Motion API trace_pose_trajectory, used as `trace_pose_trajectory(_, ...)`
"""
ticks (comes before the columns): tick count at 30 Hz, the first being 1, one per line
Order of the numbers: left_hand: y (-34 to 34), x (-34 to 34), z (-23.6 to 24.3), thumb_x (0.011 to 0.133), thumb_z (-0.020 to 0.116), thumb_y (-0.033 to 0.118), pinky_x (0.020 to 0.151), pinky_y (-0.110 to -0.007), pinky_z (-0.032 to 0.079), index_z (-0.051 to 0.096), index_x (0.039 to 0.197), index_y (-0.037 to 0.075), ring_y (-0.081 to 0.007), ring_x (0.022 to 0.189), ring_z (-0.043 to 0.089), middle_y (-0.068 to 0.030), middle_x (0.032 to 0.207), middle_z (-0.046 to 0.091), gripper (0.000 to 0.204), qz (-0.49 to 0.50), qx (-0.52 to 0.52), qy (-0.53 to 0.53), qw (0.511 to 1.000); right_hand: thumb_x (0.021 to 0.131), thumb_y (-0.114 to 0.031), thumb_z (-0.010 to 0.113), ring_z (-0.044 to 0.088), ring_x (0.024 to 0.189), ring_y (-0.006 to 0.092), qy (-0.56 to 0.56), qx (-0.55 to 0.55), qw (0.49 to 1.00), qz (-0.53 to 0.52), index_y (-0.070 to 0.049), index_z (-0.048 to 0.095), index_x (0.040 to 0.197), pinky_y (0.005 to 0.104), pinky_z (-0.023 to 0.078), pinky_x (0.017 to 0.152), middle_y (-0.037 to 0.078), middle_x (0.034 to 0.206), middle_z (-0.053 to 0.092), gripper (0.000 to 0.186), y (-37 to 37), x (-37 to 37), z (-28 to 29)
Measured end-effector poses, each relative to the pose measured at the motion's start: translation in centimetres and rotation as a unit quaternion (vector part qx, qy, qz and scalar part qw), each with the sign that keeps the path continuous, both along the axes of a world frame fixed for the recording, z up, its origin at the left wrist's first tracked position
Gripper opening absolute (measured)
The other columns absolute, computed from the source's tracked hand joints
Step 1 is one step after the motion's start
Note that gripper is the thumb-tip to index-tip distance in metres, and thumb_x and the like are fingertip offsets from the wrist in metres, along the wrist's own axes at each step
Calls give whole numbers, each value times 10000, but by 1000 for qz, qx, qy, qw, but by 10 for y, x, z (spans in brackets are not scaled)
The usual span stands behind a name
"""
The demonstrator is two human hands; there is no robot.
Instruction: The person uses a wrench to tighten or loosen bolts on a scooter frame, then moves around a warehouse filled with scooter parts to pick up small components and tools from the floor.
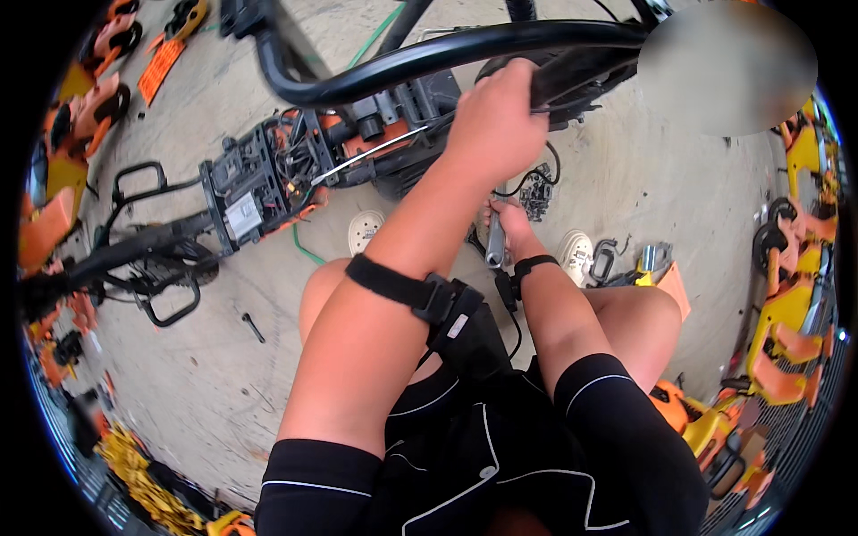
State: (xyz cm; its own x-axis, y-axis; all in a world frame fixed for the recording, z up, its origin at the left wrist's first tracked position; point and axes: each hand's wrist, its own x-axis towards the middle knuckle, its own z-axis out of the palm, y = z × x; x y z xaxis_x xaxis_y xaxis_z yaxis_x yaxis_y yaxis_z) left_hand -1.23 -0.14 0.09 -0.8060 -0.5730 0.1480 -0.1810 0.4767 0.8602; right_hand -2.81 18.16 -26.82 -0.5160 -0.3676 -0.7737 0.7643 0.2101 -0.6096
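A stripped-down motorbike [241, 183] with bared wiring and a black frame stretches across the floor before me. My left hand [500, 125] reaches up to its front end. Its fingers close around a black part near the front wheel [585, 80], mostly hidden behind the knuckles. A thick black handlebar [429, 55] curves just above that hand. Lower down, between my knees, my right hand [509, 219] grips a silver wrench-like tool [495, 246]; its working end is hidden by the fingers. A dark cluster of small metal parts [537, 195] lies beside the right hand.
A dark bolt-like piece [254, 328] lies on the concrete at left. Metal and yellow parts [652, 261] rest by my right shoe [576, 255]. Rows of orange and yellow vehicle parts line the left side and the right side [786, 339]. A green hose [377, 34] runs behind the motorbike.
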Motion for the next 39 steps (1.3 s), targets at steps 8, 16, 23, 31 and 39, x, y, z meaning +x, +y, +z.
trace_pose_trajectory(8, 0, -5, 14, 865, 695, 155, 881, -378, 479, 554, 1208, 24, -282, 980, 633, -148, 1056, 654, 393, -23, 13, -33, 999, 757, -201, 721, 678, 894, 322, 38, 225, 966, 121, 36, 638, 1120, 409, 540, 802, 193, 982, 691, 442, 69, 79, -82)
trace_pose_trajectory(16, 7, -5, -11, 922, 682, 132, 857, -272, 453, 557, 1221, 12, -132, 927, 561, -51, 1030, 614, 346, 5, 89, 11, 996, 821, -245, 586, 653, 1058, 377, 32, 382, 917, 114, 28, 659, 1152, 427, 519, 920, 248, 1112, 675, 435, 69, 73, -83)
trace_pose_trajectory(23, -4, -4, -15, 941, 671, 173, 944, -303, 440, 514, 1292, 2, -178, 1050, 568, -84, 1150, 602, 421, 33, 54, -8, 998, 819, -240, 575, 618, 1042, 315, 55, 463, 875, 129, -80, 691, 1050, 382, 510, 828, 170, 1069, 670, 304, 55, 72, -20)
trace_pose_trajectory(31, -6, -6, -11, 906, 696, 201, 935, -347, 486, 561, 1258, -56, -235, 1055, 626, -156, 1212, 618, 457, 88, -13, -38, 995, 768, -285, 609, 534, 880, 284, 227, 285, 917, 161, -86, 661, 905, 367, 440, 724, 139, 908, 617, 247, 109, 46, 107)
trace_pose_trajectory(39, 10, -14, -11, 887, 694, 212, 907, -369, 498, 558, 1236, -90, -272, 1022, 635, -199, 1167, 635, 481, 85, -46, -41, 995, 717, -329, 643, 451, 718, 254, 401, 173, 885, 160, -91, 631, 759, 352, 371, 619, 109, 747, 565, 242, 222, 25, 274)
